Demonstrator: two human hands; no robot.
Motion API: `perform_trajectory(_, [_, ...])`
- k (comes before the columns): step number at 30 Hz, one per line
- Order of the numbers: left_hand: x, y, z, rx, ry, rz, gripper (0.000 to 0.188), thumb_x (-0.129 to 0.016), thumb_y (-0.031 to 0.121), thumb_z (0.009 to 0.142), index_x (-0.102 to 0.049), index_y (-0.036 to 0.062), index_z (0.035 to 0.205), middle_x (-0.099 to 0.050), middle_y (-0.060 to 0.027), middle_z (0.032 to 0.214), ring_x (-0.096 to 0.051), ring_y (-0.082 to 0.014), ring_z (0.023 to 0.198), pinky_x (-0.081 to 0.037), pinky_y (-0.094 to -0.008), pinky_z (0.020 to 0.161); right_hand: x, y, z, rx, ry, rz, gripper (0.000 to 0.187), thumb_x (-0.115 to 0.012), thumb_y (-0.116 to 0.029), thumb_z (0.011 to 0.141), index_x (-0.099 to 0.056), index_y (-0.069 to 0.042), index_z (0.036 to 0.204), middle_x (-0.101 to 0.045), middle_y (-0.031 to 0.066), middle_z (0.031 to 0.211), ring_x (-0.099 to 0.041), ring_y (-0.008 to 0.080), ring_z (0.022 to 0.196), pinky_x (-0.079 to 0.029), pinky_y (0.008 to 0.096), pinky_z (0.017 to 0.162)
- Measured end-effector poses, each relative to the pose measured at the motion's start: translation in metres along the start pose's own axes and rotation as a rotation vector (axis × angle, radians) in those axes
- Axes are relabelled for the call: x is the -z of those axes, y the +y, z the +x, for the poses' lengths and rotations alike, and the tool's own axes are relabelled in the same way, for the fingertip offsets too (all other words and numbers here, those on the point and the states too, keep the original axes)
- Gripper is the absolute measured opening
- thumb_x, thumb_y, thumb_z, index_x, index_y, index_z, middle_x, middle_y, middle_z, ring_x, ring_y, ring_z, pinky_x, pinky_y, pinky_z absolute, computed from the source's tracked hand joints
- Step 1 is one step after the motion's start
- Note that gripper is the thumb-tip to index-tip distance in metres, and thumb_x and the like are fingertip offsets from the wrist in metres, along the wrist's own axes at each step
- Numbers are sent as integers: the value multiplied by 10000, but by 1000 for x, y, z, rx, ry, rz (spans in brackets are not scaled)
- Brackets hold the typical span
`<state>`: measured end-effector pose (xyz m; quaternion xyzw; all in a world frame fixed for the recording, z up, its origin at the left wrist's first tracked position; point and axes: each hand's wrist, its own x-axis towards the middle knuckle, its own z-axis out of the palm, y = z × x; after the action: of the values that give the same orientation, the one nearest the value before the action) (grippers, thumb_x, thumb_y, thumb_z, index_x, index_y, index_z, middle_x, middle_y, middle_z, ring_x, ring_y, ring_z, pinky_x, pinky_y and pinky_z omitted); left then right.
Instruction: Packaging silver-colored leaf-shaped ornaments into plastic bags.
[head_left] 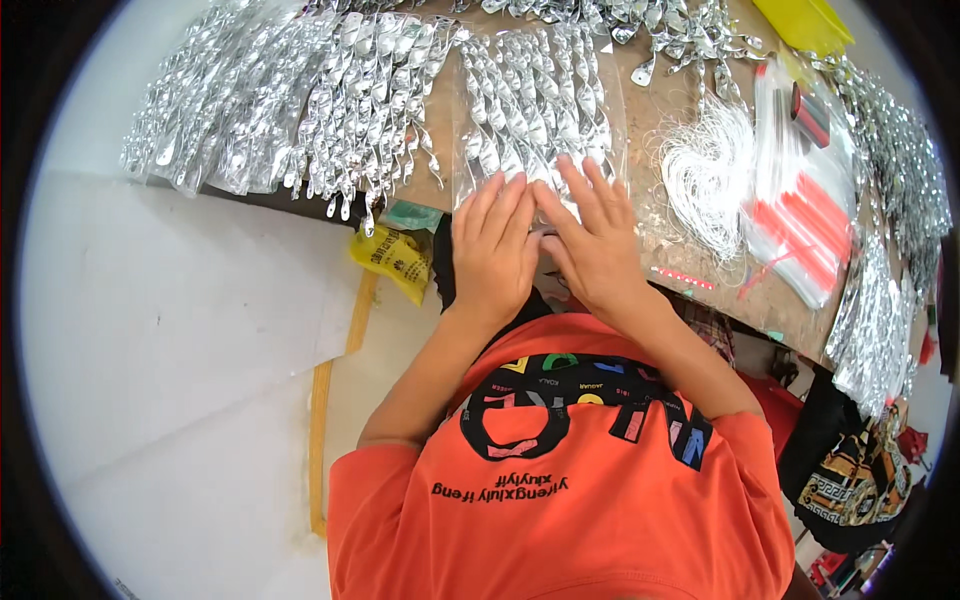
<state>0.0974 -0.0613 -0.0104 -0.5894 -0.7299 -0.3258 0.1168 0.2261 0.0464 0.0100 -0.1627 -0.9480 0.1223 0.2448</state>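
**Clear bag [617,125] of silver twists [535,95], front-centre of table [645,125]**

Bag lies flat at the near edge, strands running away from the person, prob. kept straight so they don't tangle. L hand [490,250] & R hand [600,240] lie over its near end, tips almost meeting. L fingers straight, side by side; R fingers straight, a bit spread. Can't tell if the thumbs pinch film underneath. Low, close hands prob. b/c the thin plastic would slip o/w.

Just L of bag: loose twist strands [375,100], ends overhanging the edge; beyond, bagged bundles [215,120], stacked, prob. to save room. R side, within reach: white string coil [705,180], then clear sleeves [825,285] w/ red strips [805,225]. More tinsel [890,150] at far R; yellow tray [805,25] up top.

Table is bare brown, worn-looking. Below its edge, L: yellow plastic bag [392,262]. Big white flat area [180,360] fills the L side, floor or board, can't tell. Black patterned cloth item [855,480] lower R.
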Motion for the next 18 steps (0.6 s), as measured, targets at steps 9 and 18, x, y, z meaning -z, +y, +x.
perform_trajectory(9, [-14,-9,-13,110,-69,94,613,-658,260,817,-454,111,1375,-322,-183,1474,-330,-378,1331,-270,-498,1076,-19,18,-4,-11,-61,4,678,-638,-334,839,-366,-177,1440,-204,156,1535,-195,368,1408,-212,533,1099])
perform_trajectory(18, [-15,-11,-20,165,-79,120,796,-704,340,780,-326,105,1441,-301,-175,1491,-313,-355,1353,-262,-513,1076,-14,25,-21,-73,-122,13,834,-694,-335,780,-282,-93,1463,-208,186,1526,-228,394,1388,-236,509,1100])
